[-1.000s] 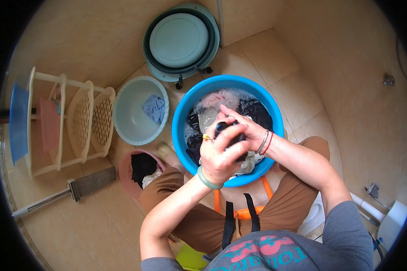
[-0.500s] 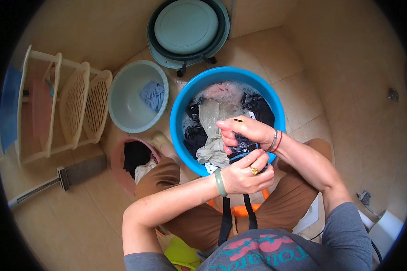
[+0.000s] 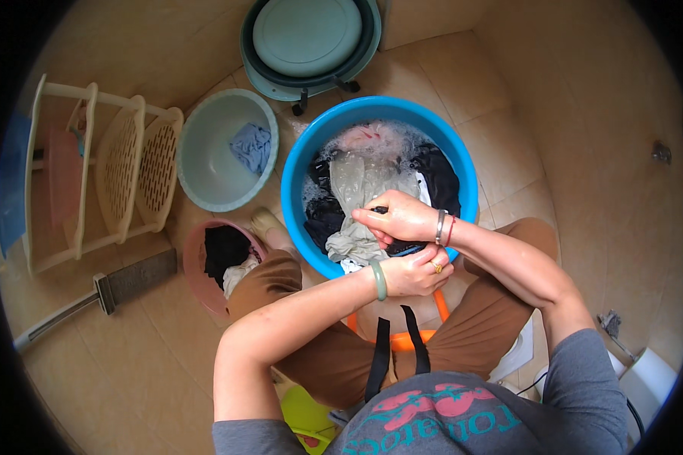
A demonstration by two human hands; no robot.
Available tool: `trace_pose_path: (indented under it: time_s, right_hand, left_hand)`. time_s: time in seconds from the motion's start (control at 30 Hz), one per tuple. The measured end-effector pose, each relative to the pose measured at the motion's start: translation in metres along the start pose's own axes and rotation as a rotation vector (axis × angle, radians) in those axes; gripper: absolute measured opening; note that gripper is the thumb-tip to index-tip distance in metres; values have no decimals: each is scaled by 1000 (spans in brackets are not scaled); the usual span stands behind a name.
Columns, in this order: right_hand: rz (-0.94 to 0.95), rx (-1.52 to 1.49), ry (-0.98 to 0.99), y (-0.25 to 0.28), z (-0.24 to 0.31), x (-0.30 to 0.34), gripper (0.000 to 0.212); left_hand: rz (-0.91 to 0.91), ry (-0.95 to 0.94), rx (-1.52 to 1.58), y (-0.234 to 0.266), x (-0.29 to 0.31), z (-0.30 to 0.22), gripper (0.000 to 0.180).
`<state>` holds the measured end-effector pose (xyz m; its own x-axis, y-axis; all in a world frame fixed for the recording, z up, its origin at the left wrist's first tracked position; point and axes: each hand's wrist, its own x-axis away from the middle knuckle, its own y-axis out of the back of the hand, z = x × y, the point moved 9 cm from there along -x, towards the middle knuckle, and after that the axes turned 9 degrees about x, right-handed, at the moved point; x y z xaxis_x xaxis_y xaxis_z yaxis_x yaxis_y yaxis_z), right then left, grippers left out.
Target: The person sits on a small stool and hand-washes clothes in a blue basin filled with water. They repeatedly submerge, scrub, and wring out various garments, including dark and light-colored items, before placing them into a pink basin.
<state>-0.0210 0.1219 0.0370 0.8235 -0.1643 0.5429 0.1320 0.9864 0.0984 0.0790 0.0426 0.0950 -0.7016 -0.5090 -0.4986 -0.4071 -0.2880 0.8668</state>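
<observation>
Both hands grip a dark wet garment with blue trim [image 3: 407, 249], bunched over the near right edge of a big blue tub [image 3: 463, 163]. My right hand [image 3: 404, 218] is closed round its upper part, knuckles upward. Just nearer, my left hand [image 3: 419, 273] clasps the lower part, and most of the cloth is hidden between them. Soapy water fills the tub. In it lie a pale grey garment [image 3: 354, 182], black clothes [image 3: 439, 176] and a pinkish piece [image 3: 360, 136] under suds.
A pale green basin [image 3: 193, 121] holding a blue cloth [image 3: 250, 148] stands left of the tub. Closer is a pink basin [image 3: 197, 280] with black and white clothes. A cream rack [image 3: 136, 171], a flat mop [image 3: 136, 284] and folded basins [image 3: 307, 38] stand around. An orange stool [image 3: 408, 340] shows below.
My right hand has turned and shifted slightly left, and less of the dark garment shows between my hands. The whole view has shifted slightly.
</observation>
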Motion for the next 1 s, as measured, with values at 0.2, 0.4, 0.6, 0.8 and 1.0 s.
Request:
trace_pose_path:
  time_s: [0.2, 0.4, 0.6, 0.8, 1.0]
  right_hand:
    - [-125, 128, -23, 3, -13, -6, 47]
    - [-286, 445, -47, 7, -19, -15, 43]
    - [-263, -110, -92, 24, -53, -36, 45]
    - [-442, -913, -32, 93, -68, -13, 29]
    - [-352, -859, 183, 96, -24, 6, 27]
  left_hand:
    - [107, -6, 6, -34, 9, -4, 19]
    - [227, -126, -125, -67, 25, -14, 23]
    - [100, -26, 188, -36, 14, 18, 15]
    - [-481, 571, 432, 57, 23, 130, 23]
    - [-995, 1909, 1911, -6, 146, 181, 54]
